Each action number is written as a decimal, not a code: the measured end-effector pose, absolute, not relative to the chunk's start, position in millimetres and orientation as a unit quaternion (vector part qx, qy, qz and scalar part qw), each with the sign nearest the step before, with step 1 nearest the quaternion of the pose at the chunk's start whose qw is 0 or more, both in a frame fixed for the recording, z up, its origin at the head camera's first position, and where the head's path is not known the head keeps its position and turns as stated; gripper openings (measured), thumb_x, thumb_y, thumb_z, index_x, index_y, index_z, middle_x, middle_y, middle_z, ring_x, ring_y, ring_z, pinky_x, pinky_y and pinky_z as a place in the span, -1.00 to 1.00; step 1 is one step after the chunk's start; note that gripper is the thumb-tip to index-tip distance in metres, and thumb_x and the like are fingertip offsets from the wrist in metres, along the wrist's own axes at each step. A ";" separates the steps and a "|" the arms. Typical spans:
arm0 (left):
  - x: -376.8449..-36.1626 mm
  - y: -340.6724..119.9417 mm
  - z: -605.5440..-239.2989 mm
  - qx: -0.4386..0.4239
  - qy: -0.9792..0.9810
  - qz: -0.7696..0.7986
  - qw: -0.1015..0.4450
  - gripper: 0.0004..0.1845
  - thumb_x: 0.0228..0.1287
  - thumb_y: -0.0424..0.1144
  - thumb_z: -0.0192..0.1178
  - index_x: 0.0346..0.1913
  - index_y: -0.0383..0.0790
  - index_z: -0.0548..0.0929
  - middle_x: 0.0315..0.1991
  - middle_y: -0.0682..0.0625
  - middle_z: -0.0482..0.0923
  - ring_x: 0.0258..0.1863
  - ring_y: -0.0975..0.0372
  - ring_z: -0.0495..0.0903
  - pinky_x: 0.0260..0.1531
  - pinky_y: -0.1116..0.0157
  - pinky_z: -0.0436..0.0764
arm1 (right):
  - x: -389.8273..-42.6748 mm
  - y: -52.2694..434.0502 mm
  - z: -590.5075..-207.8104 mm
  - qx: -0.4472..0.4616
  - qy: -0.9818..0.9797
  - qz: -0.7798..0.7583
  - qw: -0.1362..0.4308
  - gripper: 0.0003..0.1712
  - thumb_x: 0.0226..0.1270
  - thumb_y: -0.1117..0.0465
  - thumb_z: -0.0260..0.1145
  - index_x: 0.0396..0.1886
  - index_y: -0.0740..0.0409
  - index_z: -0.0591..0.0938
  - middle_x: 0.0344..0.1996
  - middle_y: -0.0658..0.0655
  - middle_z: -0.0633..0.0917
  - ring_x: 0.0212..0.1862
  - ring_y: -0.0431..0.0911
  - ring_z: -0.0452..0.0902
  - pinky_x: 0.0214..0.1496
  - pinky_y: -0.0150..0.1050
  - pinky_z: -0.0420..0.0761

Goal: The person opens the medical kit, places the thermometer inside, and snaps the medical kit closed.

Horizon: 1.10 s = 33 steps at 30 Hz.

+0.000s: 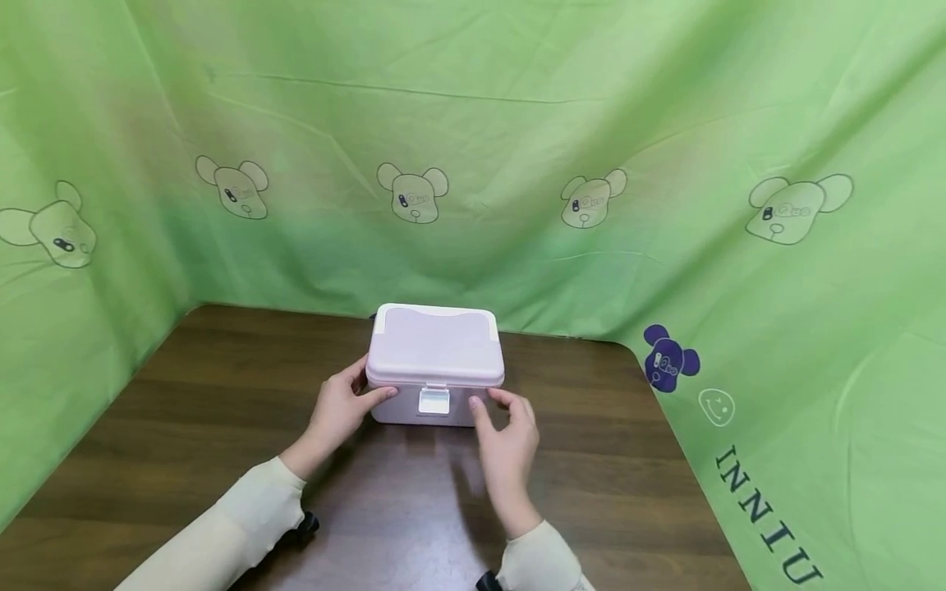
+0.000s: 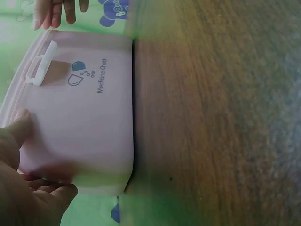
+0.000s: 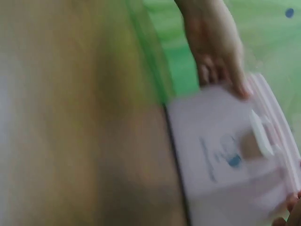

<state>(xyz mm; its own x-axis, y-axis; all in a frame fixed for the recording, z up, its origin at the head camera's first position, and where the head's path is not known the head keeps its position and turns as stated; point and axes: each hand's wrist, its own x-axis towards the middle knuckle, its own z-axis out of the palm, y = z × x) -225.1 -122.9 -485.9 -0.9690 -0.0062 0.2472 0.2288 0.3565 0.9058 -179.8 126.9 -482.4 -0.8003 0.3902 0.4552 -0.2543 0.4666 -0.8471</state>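
A pale pink medicine chest (image 1: 436,345) with its lid down stands on the brown wooden table (image 1: 222,394), its white front latch (image 1: 433,400) towards me. My left hand (image 1: 343,406) touches its left front corner, thumb flat on the front face and fingers against the side. In the left wrist view the box (image 2: 80,117) shows the print "Medicine Chest", and the thumb (image 2: 21,120) lies just under the lid rim. My right hand (image 1: 506,435) hovers at the right front corner with its fingers loosely bent and nothing in it. The right wrist view is blurred; there the box (image 3: 225,155) and my left hand (image 3: 211,47) are seen.
Green cloth with bear prints (image 1: 473,123) hangs close behind and along both sides of the table. Bare wood lies in front of the box (image 1: 414,492) and to its left and right.
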 end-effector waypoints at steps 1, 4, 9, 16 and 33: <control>-224.9 -123.4 -486.0 -0.068 -0.817 -0.562 0.105 -0.13 0.13 -0.05 0.56 0.47 -0.23 0.45 0.27 -0.14 0.62 0.26 0.08 0.61 0.21 0.13 0.64 | -176.1 119.3 -485.3 -0.041 -0.794 0.518 0.315 -0.62 0.15 0.13 0.62 -0.07 0.16 0.75 -0.12 0.09 0.70 0.01 -0.03 0.60 0.18 -0.07 0.55; -224.5 -124.6 -485.3 -0.069 -0.819 -0.560 0.107 -0.15 0.14 -0.07 0.55 0.47 -0.23 0.45 0.27 -0.15 0.62 0.25 0.08 0.61 0.20 0.12 0.65 | -167.4 96.3 -495.7 -0.038 -0.793 0.524 0.307 -0.51 0.12 0.11 0.64 0.01 0.17 0.70 -0.05 0.09 0.66 0.07 -0.04 0.58 0.23 -0.12 0.53; -225.7 -125.1 -486.0 -0.072 -0.819 -0.558 0.109 -0.15 0.15 -0.05 0.55 0.47 -0.22 0.45 0.27 -0.14 0.62 0.24 0.08 0.62 0.19 0.12 0.66 | -163.3 64.5 -507.5 -0.056 -0.802 0.522 0.284 -0.32 0.03 0.06 0.68 0.13 0.09 0.59 0.00 0.05 0.60 0.12 -0.05 0.51 0.27 -0.09 0.45; -225.3 -123.7 -488.6 -0.069 -0.820 -0.557 0.116 -0.17 0.14 -0.06 0.55 0.45 -0.25 0.48 0.25 -0.18 0.63 0.21 0.04 0.65 0.13 0.12 0.69 | -171.1 44.2 -510.2 -0.105 -0.830 0.453 0.307 -0.21 -0.10 0.03 0.74 0.09 0.10 0.51 -0.06 0.08 0.57 0.08 0.02 0.47 0.20 -0.05 0.34; -224.7 -126.9 -485.6 -0.068 -0.816 -0.563 0.109 -0.15 0.12 -0.06 0.56 0.45 -0.26 0.47 0.27 -0.19 0.61 0.21 0.04 0.65 0.13 0.09 0.69 | -179.3 26.3 -505.3 -0.125 -0.790 0.439 0.409 -0.35 -0.14 0.11 0.68 -0.14 0.16 0.46 -0.11 0.15 0.53 0.06 0.12 0.44 0.24 -0.02 0.33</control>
